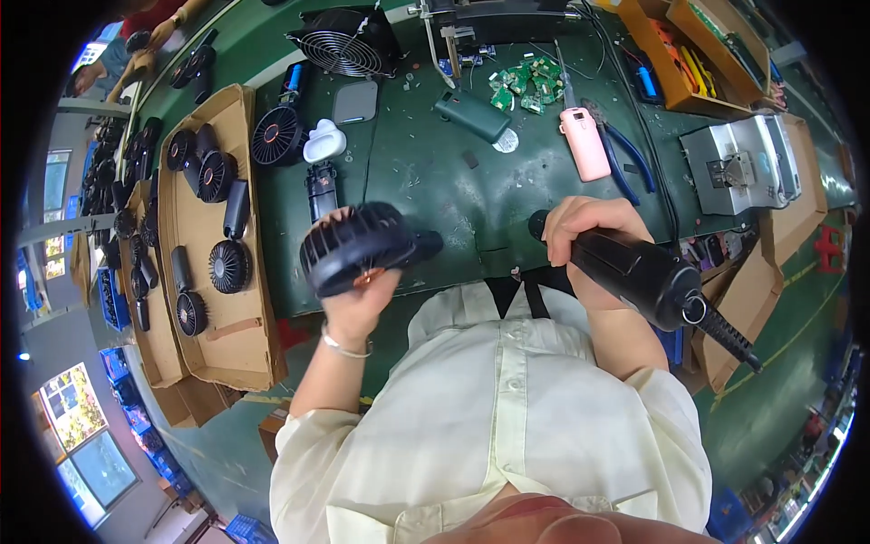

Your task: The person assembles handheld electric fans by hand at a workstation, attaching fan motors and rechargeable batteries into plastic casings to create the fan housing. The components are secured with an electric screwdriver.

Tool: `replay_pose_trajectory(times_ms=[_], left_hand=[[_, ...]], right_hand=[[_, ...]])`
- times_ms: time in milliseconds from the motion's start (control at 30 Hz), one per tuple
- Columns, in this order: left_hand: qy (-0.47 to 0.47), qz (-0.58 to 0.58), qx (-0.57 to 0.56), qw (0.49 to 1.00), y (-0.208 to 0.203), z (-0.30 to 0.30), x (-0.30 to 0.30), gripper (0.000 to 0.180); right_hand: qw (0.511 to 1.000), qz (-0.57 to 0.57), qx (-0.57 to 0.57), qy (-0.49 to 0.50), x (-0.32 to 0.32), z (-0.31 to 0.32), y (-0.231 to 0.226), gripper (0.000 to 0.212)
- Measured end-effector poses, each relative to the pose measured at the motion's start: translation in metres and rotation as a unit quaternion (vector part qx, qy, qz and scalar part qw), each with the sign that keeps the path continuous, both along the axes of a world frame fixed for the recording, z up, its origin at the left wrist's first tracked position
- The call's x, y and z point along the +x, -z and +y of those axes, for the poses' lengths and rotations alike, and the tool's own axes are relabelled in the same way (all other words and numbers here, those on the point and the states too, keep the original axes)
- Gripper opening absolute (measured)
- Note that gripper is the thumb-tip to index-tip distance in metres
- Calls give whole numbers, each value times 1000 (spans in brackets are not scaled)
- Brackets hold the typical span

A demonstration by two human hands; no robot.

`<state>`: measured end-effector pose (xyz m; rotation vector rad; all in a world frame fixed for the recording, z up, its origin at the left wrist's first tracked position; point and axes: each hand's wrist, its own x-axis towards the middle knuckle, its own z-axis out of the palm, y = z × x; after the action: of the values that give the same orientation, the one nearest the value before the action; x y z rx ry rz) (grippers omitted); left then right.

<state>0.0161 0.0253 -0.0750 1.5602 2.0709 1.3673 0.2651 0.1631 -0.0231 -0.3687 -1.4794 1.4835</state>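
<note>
Fingers of the left hand point(355, 299) wrap the round black plastic handheld fan point(358, 247) — light, rigid, best gripped by its rim — left of the black electric screwdriver point(634, 269), enclosed by the right hand point(580, 238).

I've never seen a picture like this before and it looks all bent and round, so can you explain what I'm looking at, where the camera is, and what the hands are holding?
This is a single picture from a wide fisheye camera worn on a person's head, looking down. That lens bends straight edges, hence the round look. There is no robot: the pale shirt at the bottom belongs to the wearer, and both forearms come up from it.

The left hand grips a small black handheld fan. The right hand grips a black electric screwdriver with a cord trailing off to the right.

Below them lies a green workbench. On it are a cardboard tray of more black fans, a larger round fan, green circuit boards, blue-handled pliers, a pink device and a grey metal fixture. Another person's hands show at the top left.
</note>
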Motion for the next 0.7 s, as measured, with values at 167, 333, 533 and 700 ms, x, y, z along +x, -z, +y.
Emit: replay_pose_trajectory(times_ms=[167, 333, 533, 700], left_hand=[[131, -356, -21, 925, -2, 23, 35, 36], [161, -465, -7, 871, -23, 32, 45, 38], [194, -497, -45, 844, -24, 26, 49, 44], [209, -518, -44, 829, -33, 29, 55, 45]], right_hand=[[995, 82, 59, -2, -8, 4, 8, 10], [994, 106, 22, -17, -12, 3, 6, 14], [994, 108, 29, -11, -14, 3, 6, 20], [994, 105, 18, -27, -13, 7, 5, 35]])
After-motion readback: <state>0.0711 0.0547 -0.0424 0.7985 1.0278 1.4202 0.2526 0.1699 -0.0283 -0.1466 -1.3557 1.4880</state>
